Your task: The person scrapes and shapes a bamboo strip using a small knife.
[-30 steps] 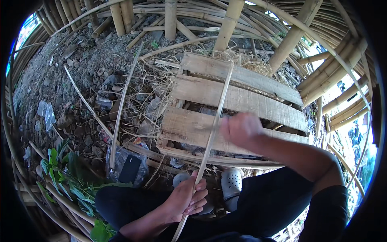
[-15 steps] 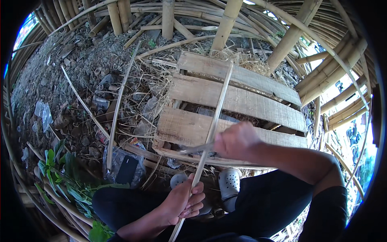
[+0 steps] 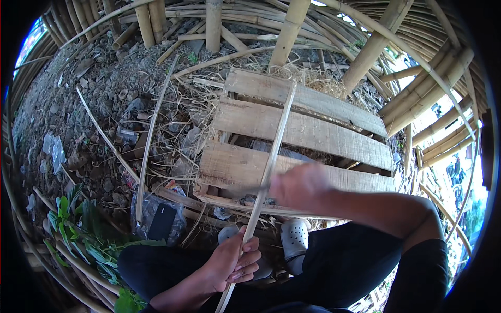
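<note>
A long pale bamboo strip [image 3: 277,138] slants from my lap across a slatted wooden pallet [image 3: 313,133], its far end on the farthest slat. My left hand [image 3: 236,261] is wrapped round the strip's near part, above my lap. Over the pallet's near edge, my right hand [image 3: 300,183] is closed and smeared by motion. It grips a knife [image 3: 255,190], whose blurred blade lies across the strip at about the pallet's near edge. The knife's handle is hidden in my fist.
Two bamboo strips [image 3: 152,135] lie on the stony ground to the left. A dark phone-like slab [image 3: 162,221] rests on clear plastic near my left knee, beside green leaves [image 3: 99,245]. Bamboo posts [image 3: 288,34] stand behind the pallet. Grey clogs [image 3: 295,237] are on my feet.
My right hand and the knife have shifted slightly left and down along the strip. The left hand keeps its hold, and the whole view has drifted slightly.
</note>
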`<state>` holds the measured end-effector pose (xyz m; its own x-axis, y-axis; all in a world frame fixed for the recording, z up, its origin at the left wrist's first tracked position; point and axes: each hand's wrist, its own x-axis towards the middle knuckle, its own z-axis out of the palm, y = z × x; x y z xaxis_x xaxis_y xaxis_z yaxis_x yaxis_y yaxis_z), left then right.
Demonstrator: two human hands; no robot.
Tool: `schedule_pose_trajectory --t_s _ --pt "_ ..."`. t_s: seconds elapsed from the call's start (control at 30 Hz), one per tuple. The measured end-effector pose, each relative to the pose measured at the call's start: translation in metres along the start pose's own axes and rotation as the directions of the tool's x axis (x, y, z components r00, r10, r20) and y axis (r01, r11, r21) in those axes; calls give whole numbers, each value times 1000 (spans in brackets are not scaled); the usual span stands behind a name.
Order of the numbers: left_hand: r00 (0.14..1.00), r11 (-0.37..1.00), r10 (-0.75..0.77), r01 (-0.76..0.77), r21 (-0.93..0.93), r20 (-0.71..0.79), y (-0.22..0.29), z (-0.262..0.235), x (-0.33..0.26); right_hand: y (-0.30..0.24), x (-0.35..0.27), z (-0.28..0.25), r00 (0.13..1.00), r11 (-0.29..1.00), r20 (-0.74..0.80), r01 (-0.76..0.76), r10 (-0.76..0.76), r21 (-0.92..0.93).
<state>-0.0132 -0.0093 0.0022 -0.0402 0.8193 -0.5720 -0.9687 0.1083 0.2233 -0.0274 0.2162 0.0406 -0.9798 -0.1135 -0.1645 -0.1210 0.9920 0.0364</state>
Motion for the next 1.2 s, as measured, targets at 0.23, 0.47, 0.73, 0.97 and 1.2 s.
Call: schedule_pose_trajectory --t_s 0.23,0.47,0.73,0.97,1.2 --pt "1000 1000 -9 9 7 1 2 4 -1 46 32 -21 945 951 -107 -306 309 40" --pt "1000 1000 -19 19 -11 11 1 2 -1 52 31 -8 971 972 40 -236 235 20" --pt "999 997 -47 47 -60 1 3 4 3 70 21 15 967 994 -240 98 -83 52" --pt "999 993 -31 33 -115 12 2 -1 0 37 12 10 952 984 -254 177 -171 0" --pt "999 998 -28 27 -63 -25 6 -1 0 10 2 3 991 996 -108 83 -84 -16"
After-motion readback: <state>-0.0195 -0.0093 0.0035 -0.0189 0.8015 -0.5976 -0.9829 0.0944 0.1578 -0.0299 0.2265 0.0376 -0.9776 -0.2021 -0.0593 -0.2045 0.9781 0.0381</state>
